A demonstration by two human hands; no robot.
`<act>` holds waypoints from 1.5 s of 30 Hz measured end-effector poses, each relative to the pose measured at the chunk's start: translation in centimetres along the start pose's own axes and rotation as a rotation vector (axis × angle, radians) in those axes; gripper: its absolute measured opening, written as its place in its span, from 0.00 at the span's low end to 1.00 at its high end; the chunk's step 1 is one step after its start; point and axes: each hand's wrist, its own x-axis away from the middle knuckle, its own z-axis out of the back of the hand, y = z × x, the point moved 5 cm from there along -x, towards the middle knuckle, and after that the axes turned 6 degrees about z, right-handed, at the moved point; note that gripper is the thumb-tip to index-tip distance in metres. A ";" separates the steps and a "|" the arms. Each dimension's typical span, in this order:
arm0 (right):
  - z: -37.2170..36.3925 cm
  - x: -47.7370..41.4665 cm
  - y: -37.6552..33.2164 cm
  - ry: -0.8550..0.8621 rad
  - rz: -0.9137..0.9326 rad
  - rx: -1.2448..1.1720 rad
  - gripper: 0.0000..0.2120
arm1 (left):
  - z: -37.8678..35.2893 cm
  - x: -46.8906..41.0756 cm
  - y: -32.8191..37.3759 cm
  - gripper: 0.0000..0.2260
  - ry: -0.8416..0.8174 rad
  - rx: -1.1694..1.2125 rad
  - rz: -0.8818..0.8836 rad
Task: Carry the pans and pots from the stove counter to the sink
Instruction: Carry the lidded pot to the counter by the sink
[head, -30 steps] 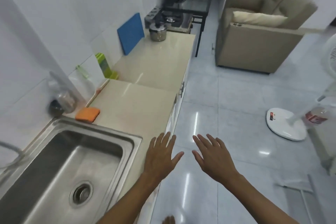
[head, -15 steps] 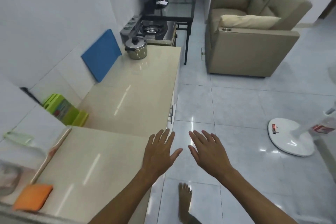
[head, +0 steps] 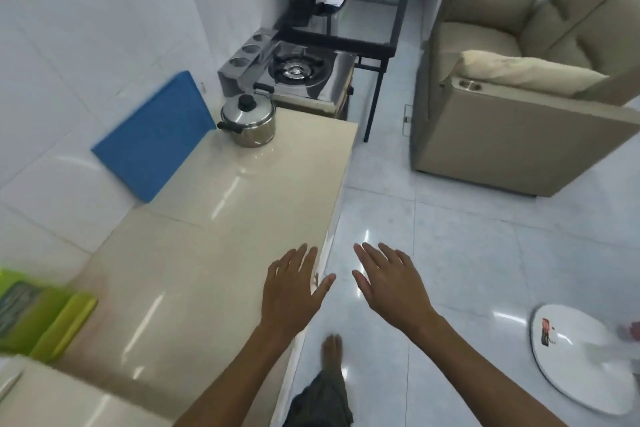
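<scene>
While both hands (head: pixel 341 288) spread flat, round lidded steel pot (head: pixel 248 121), glossy beige counter (head: pixel 225 232).

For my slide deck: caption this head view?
Both empty hands, left and right, open above the counter edge; lidded steel pot ahead by the stove.

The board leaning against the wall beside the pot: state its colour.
Blue; the board shows plainly in the head view.

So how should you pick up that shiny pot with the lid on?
Probably by its two black side handles, one hand on each. The steel pot stands upright at the far end of the counter. One handle sticks out toward the blue board, the other toward the stove. Both hands, the left hand and right hand, are open and empty, so reach from the front and lift level; the lid looks loose.
</scene>
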 end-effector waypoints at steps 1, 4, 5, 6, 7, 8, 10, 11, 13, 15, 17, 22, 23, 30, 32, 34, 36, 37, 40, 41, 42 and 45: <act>-0.1 -2.5 1.1 0.007 0.014 0.006 0.25 | -0.3 -2.4 -0.1 0.34 0.019 0.006 0.023; -0.1 -10.6 4.0 0.003 0.080 0.014 0.26 | -0.9 -10.0 -0.6 0.33 0.055 0.046 0.095; -0.2 -13.4 4.8 -0.011 0.105 0.020 0.26 | -1.2 -12.7 -0.8 0.32 0.069 0.055 0.132; -0.2 -16.4 5.7 -0.020 0.126 0.012 0.26 | -1.3 -15.4 -1.1 0.31 0.076 0.066 0.176; -0.1 -19.4 6.6 -0.026 0.148 -0.001 0.26 | -1.3 -18.1 -1.5 0.31 0.074 0.077 0.227; 0.1 -21.7 7.2 -0.024 0.167 -0.012 0.25 | -1.1 -19.9 -1.6 0.32 0.082 0.086 0.268; 0.9 -27.3 8.6 -0.022 0.228 -0.006 0.25 | -0.1 -24.0 -2.1 0.32 0.116 0.111 0.356; 1.2 -30.3 9.2 -0.021 0.250 -0.016 0.24 | 0.4 -26.1 -2.5 0.32 0.130 0.117 0.390; 1.7 -35.5 10.0 -0.040 0.290 -0.053 0.25 | 1.5 -29.7 -3.7 0.31 0.149 0.127 0.463; 2.1 -40.7 10.5 -0.024 0.344 -0.090 0.26 | 2.7 -32.7 -5.1 0.31 0.185 0.115 0.549; 2.3 -46.2 10.7 -0.007 0.405 -0.118 0.26 | 3.8 -35.7 -6.6 0.31 0.230 0.108 0.641; 0.6 -58.8 10.6 -0.028 0.547 -0.232 0.25 | 4.1 -41.3 -11.2 0.30 0.339 0.176 0.938; 0.3 -61.0 10.6 -0.045 0.568 -0.252 0.25 | 3.8 -42.2 -12.1 0.31 0.335 0.235 1.007; -1.9 -74.9 11.8 -0.308 0.547 -0.393 0.28 | 2.9 -45.8 -14.8 0.32 0.497 0.868 1.484; -2.6 -77.7 11.7 -0.377 0.541 -0.432 0.29 | 3.0 -46.8 -15.1 0.30 0.538 0.889 1.543; -3.3 -79.5 11.2 -0.431 0.549 -0.464 0.29 | 2.8 -47.4 -15.3 0.26 0.544 0.875 1.585; -4.1 -80.8 10.6 -0.485 0.555 -0.488 0.29 | 2.8 -48.0 -15.6 0.21 0.545 0.848 1.610; -4.4 -81.2 10.3 -0.511 0.556 -0.503 0.29 | 2.9 -48.3 -15.7 0.20 0.548 0.829 1.615; -5.3 -82.1 9.4 -0.553 0.569 -0.552 0.27 | 3.2 -49.2 -16.3 0.18 0.560 0.779 1.628; -5.6 -82.4 9.1 -0.562 0.574 -0.561 0.26 | 3.3 -49.5 -16.5 0.18 0.567 0.777 1.638; -6.0 -82.6 8.7 -0.568 0.578 -0.571 0.25 | 3.4 -49.8 -16.8 0.18 0.574 0.777 1.647; -7.0 -83.6 8.0 -0.560 0.558 -0.627 0.22 | 3.3 -50.4 -17.6 0.16 0.590 0.783 1.645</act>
